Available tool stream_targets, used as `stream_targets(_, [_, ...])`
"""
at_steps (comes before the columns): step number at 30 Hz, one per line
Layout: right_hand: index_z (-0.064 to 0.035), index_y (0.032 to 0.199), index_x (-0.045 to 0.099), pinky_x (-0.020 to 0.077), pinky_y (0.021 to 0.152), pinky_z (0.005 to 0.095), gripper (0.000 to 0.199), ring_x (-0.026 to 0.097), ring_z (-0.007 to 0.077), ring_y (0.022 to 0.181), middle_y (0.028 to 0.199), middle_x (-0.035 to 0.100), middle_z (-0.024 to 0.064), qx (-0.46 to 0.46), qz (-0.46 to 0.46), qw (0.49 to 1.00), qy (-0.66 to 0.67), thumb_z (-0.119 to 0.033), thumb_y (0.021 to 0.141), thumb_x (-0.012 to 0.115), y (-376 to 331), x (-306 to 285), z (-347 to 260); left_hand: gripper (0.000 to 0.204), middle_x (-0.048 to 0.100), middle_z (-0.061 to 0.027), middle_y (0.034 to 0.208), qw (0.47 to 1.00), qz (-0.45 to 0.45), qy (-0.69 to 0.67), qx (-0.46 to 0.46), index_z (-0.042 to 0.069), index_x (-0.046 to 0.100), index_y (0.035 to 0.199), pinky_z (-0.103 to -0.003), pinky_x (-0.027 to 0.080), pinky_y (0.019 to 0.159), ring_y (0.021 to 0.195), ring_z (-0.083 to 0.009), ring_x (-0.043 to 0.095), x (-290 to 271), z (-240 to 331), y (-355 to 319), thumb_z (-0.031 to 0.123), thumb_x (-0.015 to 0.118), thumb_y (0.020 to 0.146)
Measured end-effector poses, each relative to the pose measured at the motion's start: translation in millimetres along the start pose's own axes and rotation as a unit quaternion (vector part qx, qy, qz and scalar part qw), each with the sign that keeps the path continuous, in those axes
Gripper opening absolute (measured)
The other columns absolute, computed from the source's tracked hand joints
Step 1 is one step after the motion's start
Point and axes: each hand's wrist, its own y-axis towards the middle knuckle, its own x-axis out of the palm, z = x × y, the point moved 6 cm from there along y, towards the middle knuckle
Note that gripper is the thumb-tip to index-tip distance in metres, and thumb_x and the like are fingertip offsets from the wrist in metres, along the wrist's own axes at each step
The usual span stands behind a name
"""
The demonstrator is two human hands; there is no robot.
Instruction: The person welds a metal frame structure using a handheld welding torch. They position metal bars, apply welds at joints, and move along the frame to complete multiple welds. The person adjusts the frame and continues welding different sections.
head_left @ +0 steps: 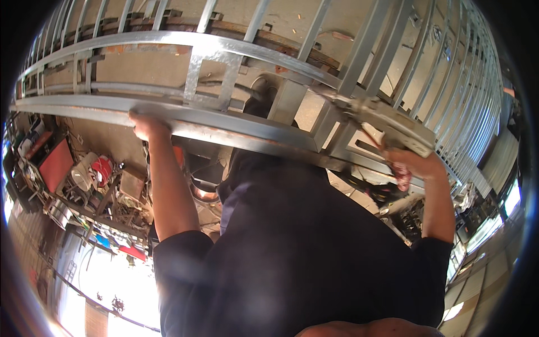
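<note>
A long, silvery metal frame with many parallel bars stretches across the view in front of me. My left hand (pixel 150 126) is closed over the edge of its near rail (pixel 224 126), thumb side toward the left. Off to the right, my right hand (pixel 416 163) is closed round a greyish-beige, boxy tool (pixel 396 122) with a narrow front end pointing left over the frame. Blur hides the tool's exact kind. A red-and-white patterned piece (pixel 402 176) hangs just below that hand. Close to the tool, a short upright (pixel 287 102) joins the frame's rails.
Below the frame at left stands a cluttered bench with a red panel (pixel 56 164), a red round object (pixel 102 169) and a brown box (pixel 132 185). A dark shoe (pixel 263 85) shows on the floor between the bars. Dark gear (pixel 387 194) lies under the right end.
</note>
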Motion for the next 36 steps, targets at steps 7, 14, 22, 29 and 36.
stream_targets(7, [-0.0011,0.119,0.075,0.0634,0.083,0.0337,0.048,0.075,0.0191,0.093,0.103,0.078,0.0086,0.105,0.182,0.976,-0.06,-0.01,0.075,0.091,-70,-96,-56,0.088,0.062,-0.0224,0.137,0.96,0.155,0.16,0.172,-0.004,0.057,0.147,-0.051,0.053,0.106,0.123,-0.0373,0.065,-30,16,3,0.069,0.058,0.099])
stream_targets(14, [0.0011,0.12,0.073,0.0606,0.078,0.0348,0.049,0.073,0.0195,0.087,0.1,0.077,0.0099,0.038,-0.011,0.998,-0.044,-0.018,0.078,0.089,66,-95,-66,0.046,0.075,-0.0189,0.125,0.782,-0.307,0.119,0.53,0.002,0.068,0.139,-0.045,0.061,0.094,0.112,-0.0314,0.075,127,117,-239,0.028,0.075,0.101])
stream_targets(22, [-0.0023,0.136,0.067,0.0597,0.077,0.0328,0.059,0.07,0.0169,0.089,0.103,0.072,0.0077,0.013,-0.136,0.99,0.021,-0.018,0.081,0.083,134,-85,-49,0.046,0.077,-0.0231,0.113,0.568,-0.511,0.439,0.473,0.003,0.072,0.13,-0.049,0.056,0.097,0.107,-0.0435,0.073,297,71,-339,0.037,0.066,0.1])
stream_targets(29, [-0.002,0.139,0.065,0.0595,0.075,0.033,0.062,0.068,0.0164,0.086,0.102,0.071,0.0078,-0.001,-0.188,0.982,0.027,-0.017,0.081,0.082,167,-88,-32,0.046,0.078,-0.023,0.101,0.562,-0.545,0.507,0.36,-0.002,0.076,0.123,-0.042,0.055,0.081,0.088,-0.0308,0.074,311,79,-346,0.036,0.074,0.096])
stream_targets(36, [-0.0032,0.143,0.063,0.0597,0.078,0.0338,0.065,0.067,0.0169,0.093,0.109,0.07,0.0087,-0.005,-0.221,0.975,0.035,-0.015,0.082,0.082,174,-88,-28,0.051,0.079,-0.0231,0.112,0.581,-0.536,0.508,0.342,-0.004,0.073,0.131,-0.039,0.057,0.088,0.099,-0.0305,0.077,311,78,-345,0.033,0.076,0.096])
